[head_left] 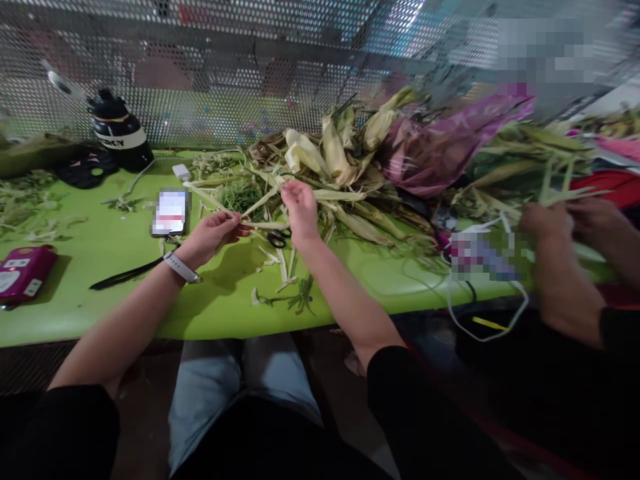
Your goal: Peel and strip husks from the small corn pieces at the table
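Note:
My left hand (213, 237), with a white watch on the wrist, is closed in a pinch on the near end of a pale husk strip (263, 225) lying over the green table (100, 293). My right hand (299, 203) is closed around the same strip where it meets the heap of corn husks (340, 167). Black-handled scissors (277, 238) lie just below my right hand. Husk trimmings (285, 273) are scattered on the table near my wrists.
A phone (170, 212) lies left of my left hand, with a dark strap (125, 275) below it. A black bottle (123, 133), a magenta box (23, 273) and a purple plastic bag (440, 150) are on the table. Another person's hands (565, 233) work on husks at right. Perforated metal screen behind.

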A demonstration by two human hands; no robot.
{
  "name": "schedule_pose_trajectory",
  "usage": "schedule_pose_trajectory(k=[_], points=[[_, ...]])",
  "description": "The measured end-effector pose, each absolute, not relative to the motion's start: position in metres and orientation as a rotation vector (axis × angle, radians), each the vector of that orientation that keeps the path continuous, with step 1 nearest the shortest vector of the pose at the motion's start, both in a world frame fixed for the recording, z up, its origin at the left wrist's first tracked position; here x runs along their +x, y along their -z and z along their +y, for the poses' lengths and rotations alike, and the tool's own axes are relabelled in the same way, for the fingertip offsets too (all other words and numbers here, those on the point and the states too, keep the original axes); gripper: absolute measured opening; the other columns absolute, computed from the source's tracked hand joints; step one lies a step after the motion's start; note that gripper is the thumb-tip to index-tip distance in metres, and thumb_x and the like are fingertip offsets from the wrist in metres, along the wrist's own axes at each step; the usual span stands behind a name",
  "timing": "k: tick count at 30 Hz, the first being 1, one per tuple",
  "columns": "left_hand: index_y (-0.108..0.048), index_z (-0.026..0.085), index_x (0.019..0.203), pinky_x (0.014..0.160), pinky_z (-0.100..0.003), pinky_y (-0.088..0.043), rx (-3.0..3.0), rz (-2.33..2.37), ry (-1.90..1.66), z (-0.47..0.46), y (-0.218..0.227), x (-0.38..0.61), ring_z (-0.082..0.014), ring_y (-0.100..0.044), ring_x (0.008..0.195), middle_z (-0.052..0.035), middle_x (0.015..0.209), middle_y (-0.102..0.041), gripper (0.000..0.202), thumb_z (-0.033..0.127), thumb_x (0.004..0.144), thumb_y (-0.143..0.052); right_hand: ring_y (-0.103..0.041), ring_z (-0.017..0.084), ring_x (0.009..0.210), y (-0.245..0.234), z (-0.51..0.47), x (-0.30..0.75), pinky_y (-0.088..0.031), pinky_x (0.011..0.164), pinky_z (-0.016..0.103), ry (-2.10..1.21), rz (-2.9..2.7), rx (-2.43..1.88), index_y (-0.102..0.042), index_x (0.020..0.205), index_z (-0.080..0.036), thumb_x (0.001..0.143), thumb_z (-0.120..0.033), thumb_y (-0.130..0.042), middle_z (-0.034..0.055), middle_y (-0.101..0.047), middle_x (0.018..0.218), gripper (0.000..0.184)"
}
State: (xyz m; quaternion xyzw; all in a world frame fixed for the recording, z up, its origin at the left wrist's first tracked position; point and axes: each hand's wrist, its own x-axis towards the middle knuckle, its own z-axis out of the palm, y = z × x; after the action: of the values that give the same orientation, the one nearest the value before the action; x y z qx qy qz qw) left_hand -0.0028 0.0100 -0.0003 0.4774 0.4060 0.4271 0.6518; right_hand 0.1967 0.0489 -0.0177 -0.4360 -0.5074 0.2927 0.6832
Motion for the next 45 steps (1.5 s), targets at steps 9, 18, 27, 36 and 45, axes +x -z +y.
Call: schedule_pose_trajectory(k=[9, 18, 27, 36, 45], points=[[-0.063, 0.016, 0.095, 0.093, -0.033, -0.053, 0.988, 0.814, -1.206, 0.013, 0.006, 0.0, -0.0172, -0.067, 0.106, -0.0081, 0.105, -0.072, 0.01, 0.02, 0.092, -0.055, -0.057, 0.014, 0.067, 0.02, 0.003, 0.159, -0.046, 0.068, 0.03, -0.889, -1.894, -1.166, -0.064, 0.081, -0.018, 0.082, -0.048, -0.064, 0.0024, -0.066, 0.077, 0.03], [-0.063, 0.016, 0.099, 0.091, -0.032, -0.051, 1.39, 0.9, -1.262, 0.018, 0.009, -0.004, -0.017, -0.066, 0.1, -0.007, 0.098, -0.071, 0.018, 0.03, 0.088, -0.063, -0.057, 0.011, 0.063, 0.027, 0.01, 0.151, -0.045, 0.062, 0.024, -1.387, -1.534, -0.984, -0.056, 0.067, -0.018, 0.069, -0.025, -0.067, -0.0024, -0.063, 0.065, 0.013], [-0.067, 0.017, 0.095, 0.066, -0.027, -0.049, 1.853, 1.16, -1.247, 0.031, 0.012, -0.021, -0.0135, -0.061, 0.071, -0.0037, 0.081, -0.068, 0.02, 0.032, 0.081, -0.07, -0.057, 0.016, 0.064, 0.002, 0.025, 0.189, -0.046, 0.063, 0.029, -1.029, -1.712, -1.174, -0.054, 0.069, -0.019, 0.071, -0.027, -0.056, 0.0016, -0.064, 0.067, 0.009], [-0.071, 0.016, 0.079, 0.057, -0.025, -0.046, 2.066, 1.26, -1.117, 0.013, 0.001, -0.015, -0.0143, -0.061, 0.063, -0.0039, 0.071, -0.07, 0.017, 0.032, 0.079, -0.067, -0.055, 0.027, 0.111, 0.018, 0.014, 0.172, -0.044, 0.099, 0.044, -0.081, -2.154, -0.898, -0.049, 0.128, -0.014, 0.087, -0.041, -0.055, 0.0152, -0.062, 0.118, 0.05], [-0.072, 0.016, 0.073, 0.054, -0.026, -0.048, 1.94, 1.213, -1.195, 0.004, 0.006, -0.009, -0.0149, -0.064, 0.055, -0.0039, 0.061, -0.069, 0.024, 0.04, 0.078, -0.071, -0.061, 0.02, 0.095, 0.015, 0.007, 0.167, -0.048, 0.09, 0.036, -0.372, -1.881, -0.955, -0.061, 0.092, -0.023, 0.096, -0.046, -0.046, 0.0078, -0.066, 0.097, 0.028]])
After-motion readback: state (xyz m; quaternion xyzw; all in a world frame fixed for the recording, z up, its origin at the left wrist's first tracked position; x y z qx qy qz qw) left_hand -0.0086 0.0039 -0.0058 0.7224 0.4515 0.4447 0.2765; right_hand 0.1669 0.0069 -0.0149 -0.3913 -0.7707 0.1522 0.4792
